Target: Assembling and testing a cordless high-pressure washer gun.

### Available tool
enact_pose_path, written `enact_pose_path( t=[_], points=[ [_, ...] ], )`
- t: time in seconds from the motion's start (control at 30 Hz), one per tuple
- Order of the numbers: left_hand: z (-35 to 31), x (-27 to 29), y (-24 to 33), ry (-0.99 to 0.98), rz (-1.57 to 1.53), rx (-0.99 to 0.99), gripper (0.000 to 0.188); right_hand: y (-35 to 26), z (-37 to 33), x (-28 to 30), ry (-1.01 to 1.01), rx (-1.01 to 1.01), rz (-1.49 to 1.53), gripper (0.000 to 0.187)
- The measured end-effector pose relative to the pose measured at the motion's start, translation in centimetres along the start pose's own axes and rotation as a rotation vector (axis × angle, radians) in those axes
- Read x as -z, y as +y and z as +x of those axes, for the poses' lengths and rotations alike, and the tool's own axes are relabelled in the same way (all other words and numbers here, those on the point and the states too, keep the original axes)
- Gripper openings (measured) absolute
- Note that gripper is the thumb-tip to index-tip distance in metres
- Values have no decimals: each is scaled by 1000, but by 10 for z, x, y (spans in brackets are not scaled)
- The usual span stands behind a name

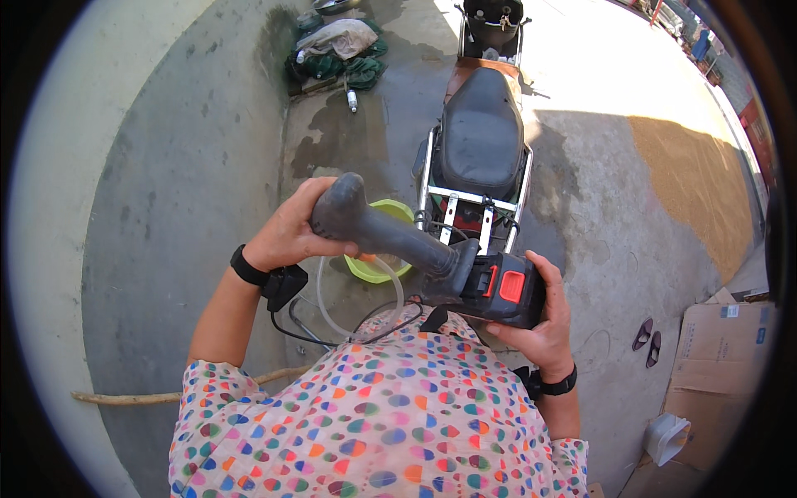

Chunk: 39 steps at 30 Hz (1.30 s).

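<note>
A dark grey cordless pressure washer gun (pixel 398 241) lies across the front of my body, its handle slanting down to the right. My left hand (pixel 290 226) is closed round its rounded upper end. At the handle's foot sits a black battery pack (pixel 530 305) with red parts, and my right hand (pixel 546 332) grips its outer end, thumb below and fingers along the side. Whether the pack is fully seated cannot be seen. A clear hose (pixel 320 300) with an orange fitting loops below the gun. Behind the gun, a lime-green basin (pixel 392 207) stands partly hidden.
A scooter (pixel 481 129) with a black seat and metal rear rack stands ahead. Bundled sacks (pixel 340 41) lie by the left wall. A wooden stick (pixel 133 399) is at lower left. At right are spread grain (pixel 689 183), sandals (pixel 647 339), cardboard (pixel 722 349) and a white tub (pixel 666 440).
</note>
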<state>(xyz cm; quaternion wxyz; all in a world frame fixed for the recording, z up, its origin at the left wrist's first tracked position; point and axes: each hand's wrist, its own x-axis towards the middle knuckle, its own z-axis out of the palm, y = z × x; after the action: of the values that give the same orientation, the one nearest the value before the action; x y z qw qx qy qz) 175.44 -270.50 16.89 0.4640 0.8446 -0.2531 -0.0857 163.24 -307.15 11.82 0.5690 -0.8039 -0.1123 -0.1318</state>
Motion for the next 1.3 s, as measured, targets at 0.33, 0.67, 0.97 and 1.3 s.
enact_pose_path(
  t=[0.33,0.67,0.97,1.3],
  points=[
    [-3,-12,6,19,-227,129,64,5,2,9,4,12,-37,89],
    [-3,-22,4,48,-146,101,57,8,4,16,7,42,-20,90],
    [-5,-19,-3,52,-74,26,60,5,5,19,-13,41,-18,91],
    [-5,-17,-10,46,-21,-41,63,1,5,22,-34,79,-45,91]
  ],
)
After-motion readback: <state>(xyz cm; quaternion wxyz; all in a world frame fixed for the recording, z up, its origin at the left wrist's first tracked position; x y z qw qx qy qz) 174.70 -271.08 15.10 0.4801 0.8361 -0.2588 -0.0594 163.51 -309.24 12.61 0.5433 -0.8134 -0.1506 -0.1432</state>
